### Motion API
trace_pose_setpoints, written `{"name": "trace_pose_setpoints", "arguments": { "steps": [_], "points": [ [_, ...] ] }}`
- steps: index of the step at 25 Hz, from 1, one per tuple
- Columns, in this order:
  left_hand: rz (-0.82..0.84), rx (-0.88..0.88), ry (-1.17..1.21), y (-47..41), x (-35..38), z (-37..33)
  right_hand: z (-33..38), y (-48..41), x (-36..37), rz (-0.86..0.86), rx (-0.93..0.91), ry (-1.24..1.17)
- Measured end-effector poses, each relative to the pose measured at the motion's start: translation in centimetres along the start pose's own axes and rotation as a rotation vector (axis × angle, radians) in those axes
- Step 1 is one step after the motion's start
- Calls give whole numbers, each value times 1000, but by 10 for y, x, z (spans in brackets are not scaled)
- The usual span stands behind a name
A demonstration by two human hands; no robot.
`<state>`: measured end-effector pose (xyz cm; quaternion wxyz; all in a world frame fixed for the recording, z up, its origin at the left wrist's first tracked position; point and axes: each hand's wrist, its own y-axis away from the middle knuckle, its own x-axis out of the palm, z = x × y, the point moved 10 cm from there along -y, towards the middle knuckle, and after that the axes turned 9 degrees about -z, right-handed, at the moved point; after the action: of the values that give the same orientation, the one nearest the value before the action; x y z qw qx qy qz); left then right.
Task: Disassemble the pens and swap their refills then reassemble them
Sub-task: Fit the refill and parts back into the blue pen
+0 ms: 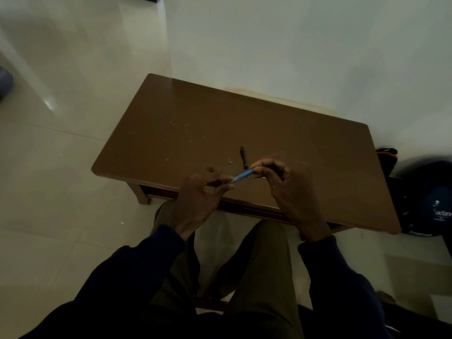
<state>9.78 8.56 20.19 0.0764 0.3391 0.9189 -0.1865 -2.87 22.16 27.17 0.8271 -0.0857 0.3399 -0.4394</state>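
Note:
A blue pen (241, 176) is held above the near edge of the brown table (195, 123), tilted up to the right. My left hand (200, 194) pinches its lower left end. My right hand (286, 187) pinches its upper right end. A black pen (243, 157) lies on the table just beyond my hands, pointing away from me. A small pale piece (230, 161) lies on the table left of the black pen; what it is cannot be told.
The low table stands against a white wall, with pale floor tiles to the left. A dark bag (425, 199) sits on the floor at the table's right end. My knees are under the near edge.

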Motion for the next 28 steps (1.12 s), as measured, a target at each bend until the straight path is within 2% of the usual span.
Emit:
{"name": "trace_pose_setpoints", "arguments": {
  "steps": [7,13,16,19,24,28],
  "points": [
    [-13,10,-26,1,-1,-1,-16,5,6,-45,148,-158],
    [76,-56,7,5,8,0,-17,4,8,-47,159,-196],
    [63,-117,45,4,8,3,-15,5,13,-18,154,-210],
    [33,-197,102,4,4,10,-26,11,10,-86,289,-425],
    [9,-260,186,4,5,16,-53,33,14,-202,627,-956],
    [64,-229,215,3,11,9,-54,46,33,-215,753,-1112]
  ]
}}
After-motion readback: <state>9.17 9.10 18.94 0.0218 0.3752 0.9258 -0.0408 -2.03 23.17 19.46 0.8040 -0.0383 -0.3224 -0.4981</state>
